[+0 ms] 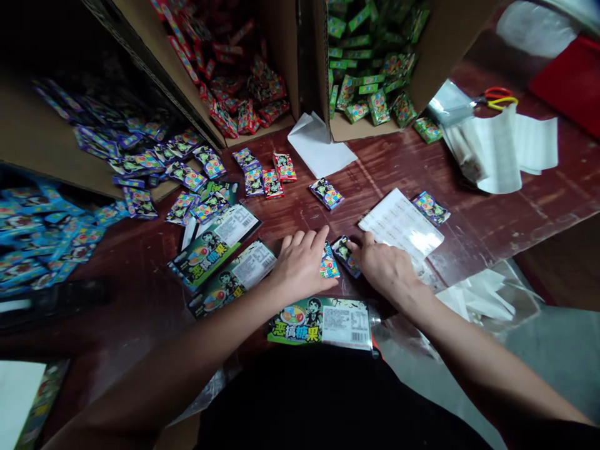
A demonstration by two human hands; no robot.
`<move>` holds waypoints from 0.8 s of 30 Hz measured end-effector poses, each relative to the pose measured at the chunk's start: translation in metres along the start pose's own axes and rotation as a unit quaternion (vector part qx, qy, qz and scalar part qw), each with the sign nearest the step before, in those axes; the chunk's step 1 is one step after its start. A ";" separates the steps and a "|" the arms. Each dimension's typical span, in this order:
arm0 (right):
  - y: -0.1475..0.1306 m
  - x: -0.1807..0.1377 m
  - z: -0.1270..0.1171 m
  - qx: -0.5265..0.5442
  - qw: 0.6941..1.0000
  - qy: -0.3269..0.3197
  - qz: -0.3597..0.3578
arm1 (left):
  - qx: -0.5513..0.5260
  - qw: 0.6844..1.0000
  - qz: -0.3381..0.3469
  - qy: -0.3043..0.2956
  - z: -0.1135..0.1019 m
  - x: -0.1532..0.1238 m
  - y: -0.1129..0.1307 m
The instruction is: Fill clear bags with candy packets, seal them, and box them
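Note:
My left hand (pixel 299 265) is closed around a small blue candy packet (pixel 330 265), whose right end shows between thumb and fingers. Just to its right lies a purple candy packet (pixel 344 251). The bent fingers of my right hand (pixel 390 267) press on that packet's right edge. A printed green card pack (pixel 296 322) lies close to my body, below both hands. Two more such packs, one a green pack (pixel 206 253), lie left of my left hand. A sheet of printed labels (pixel 398 219) is beyond my right hand.
Open cardboard boxes hold purple packets (pixel 135 156), red packets (pixel 248 112) and green packets (pixel 359 75). Blue packets (pixel 42 231) are heaped at far left. Loose packets and a white paper (pixel 321 150) lie ahead. Scissors (pixel 500 99) and paper strips (pixel 497 150) are at right.

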State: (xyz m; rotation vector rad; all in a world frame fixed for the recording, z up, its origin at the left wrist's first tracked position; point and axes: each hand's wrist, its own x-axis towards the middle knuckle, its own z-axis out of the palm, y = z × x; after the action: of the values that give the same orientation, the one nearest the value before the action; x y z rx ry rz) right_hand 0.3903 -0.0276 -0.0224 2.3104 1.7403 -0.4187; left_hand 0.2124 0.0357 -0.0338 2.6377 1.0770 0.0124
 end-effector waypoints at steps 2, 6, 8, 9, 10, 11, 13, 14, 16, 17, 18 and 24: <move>0.004 -0.001 -0.005 0.021 0.999 -0.034 -0.033 | -0.004 1.000 -0.006 0.003 0.003 -0.004 0.000; 0.038 0.009 -0.014 0.080 0.981 0.020 -0.176 | -0.018 1.000 -0.007 0.006 0.005 -0.008 -0.005; 0.053 0.022 -0.010 0.112 0.936 0.059 -0.329 | -0.026 1.000 -0.006 0.008 0.006 -0.008 -0.007; 0.057 0.029 -0.007 0.127 0.905 0.063 -0.402 | -0.030 1.000 -0.004 0.009 0.006 -0.008 -0.007; 0.059 0.036 -0.002 0.142 0.877 0.058 -0.455 | -0.033 0.999 -0.003 0.009 0.006 -0.009 -0.007; 0.058 0.041 0.003 0.157 0.860 0.049 -0.484 | -0.035 0.999 -0.003 0.009 0.006 -0.009 -0.008; 0.053 0.049 0.014 0.188 0.847 0.033 -0.496 | -0.033 0.999 -0.005 0.009 0.007 -0.009 -0.008; 0.050 0.050 0.018 0.201 0.846 0.032 -0.492 | -0.031 0.999 -0.008 0.010 0.009 -0.008 -0.008; 0.042 0.051 0.025 0.218 0.845 0.041 -0.487 | -0.029 0.999 -0.009 0.014 0.011 -0.007 -0.009; 0.039 0.050 0.027 0.226 0.842 0.050 -0.488 | -0.028 0.999 -0.008 0.017 0.012 -0.007 -0.009; 0.036 0.050 0.029 0.232 0.839 0.059 -0.488 | -0.027 0.999 -0.006 0.019 0.012 -0.007 -0.009; 0.036 0.030 0.019 0.245 0.832 0.138 -0.479 | -0.041 0.997 0.028 0.058 -0.008 -0.043 0.005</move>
State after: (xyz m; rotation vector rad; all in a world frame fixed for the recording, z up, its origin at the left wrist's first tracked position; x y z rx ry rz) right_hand 0.4307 -0.0170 -0.0510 1.5715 3.1992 -0.7818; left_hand 0.1839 0.0049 -0.0208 2.6200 1.0146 0.2206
